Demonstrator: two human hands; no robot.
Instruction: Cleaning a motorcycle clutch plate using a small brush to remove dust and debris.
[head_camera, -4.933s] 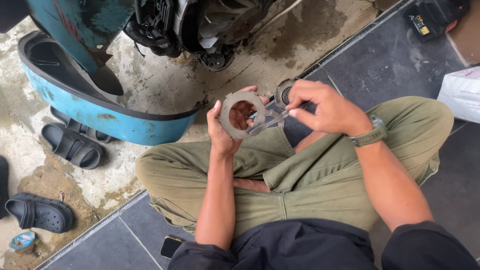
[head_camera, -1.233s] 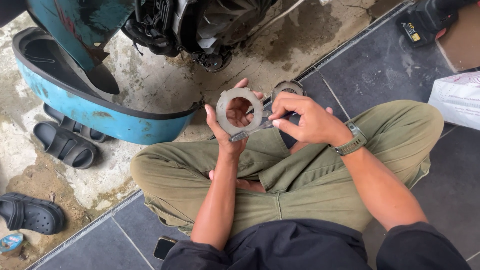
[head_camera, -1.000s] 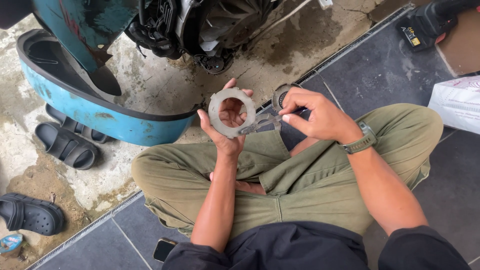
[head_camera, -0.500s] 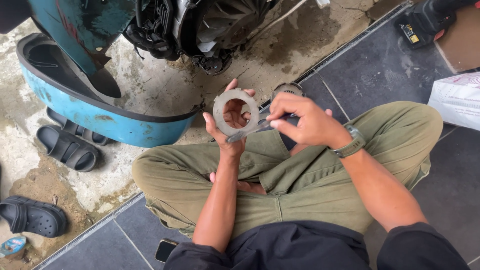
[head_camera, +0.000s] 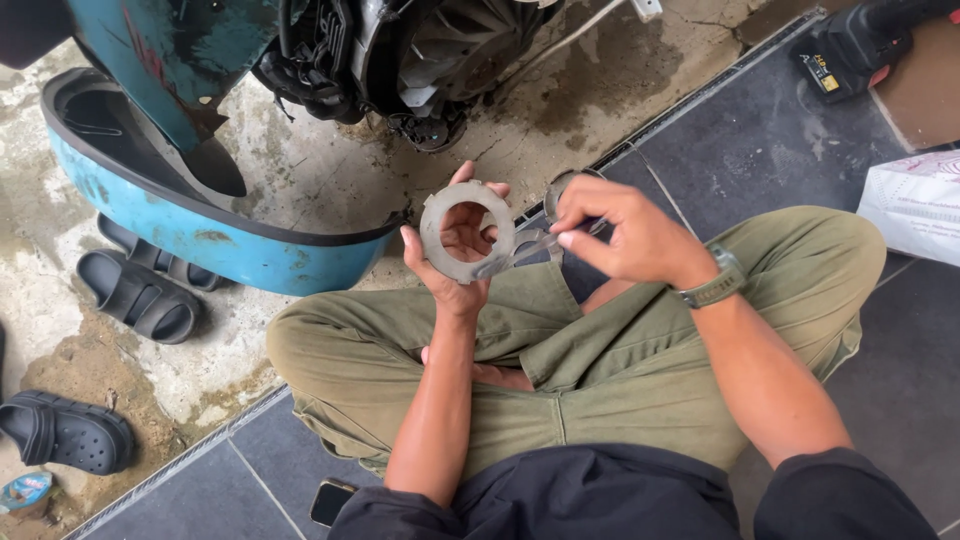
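I sit cross-legged on dark floor tiles in olive trousers. My left hand (head_camera: 455, 262) holds up a flat grey metal ring plate (head_camera: 466, 231) with small tabs round its edge, the palm showing through its hole. My right hand (head_camera: 628, 233), with a wristwatch, pinches a slim metal measuring tool (head_camera: 527, 246) whose tip lies against the ring's right rim. A second round ring (head_camera: 560, 187) lies on the tile edge just behind my right fingers.
A blue scooter body panel (head_camera: 190, 230) and its exposed engine (head_camera: 420, 55) stand on the concrete ahead. Black sandals (head_camera: 140, 290) and a black clog (head_camera: 65, 432) lie left. A power tool (head_camera: 860, 45) and a white bag (head_camera: 915, 205) are at the right, a phone (head_camera: 330, 500) by my knee.
The ring and tool have stayed together in front of my knees. My hands shifted slightly, the ring tilting a little between frames; the grip is the same.
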